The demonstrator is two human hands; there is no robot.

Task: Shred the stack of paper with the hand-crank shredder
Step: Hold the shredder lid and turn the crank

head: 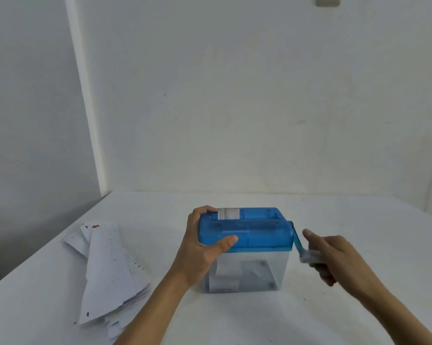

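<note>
The left hand (205, 245) clamps the left end of the shredder (257, 246): its fingers (206, 209) curl over the far edge of the blue lid (259, 229) and the thumb presses the near face. Just right of those fingers a white sheet (228, 213) stands in the slot, and its lower part hangs inside the clear bin (262, 272) below the thumb. The right hand (339, 255) is at the crank (297, 241) on the shredder's right end. Motion blur softens it, but its fingers (325, 275) appear wrapped round the pale grip, the index finger stretched toward the lid. The stack of paper (110, 270) lies fanned on the white tabletop (234, 319), well left of the left hand's fingers and apart from the shredder.
</note>
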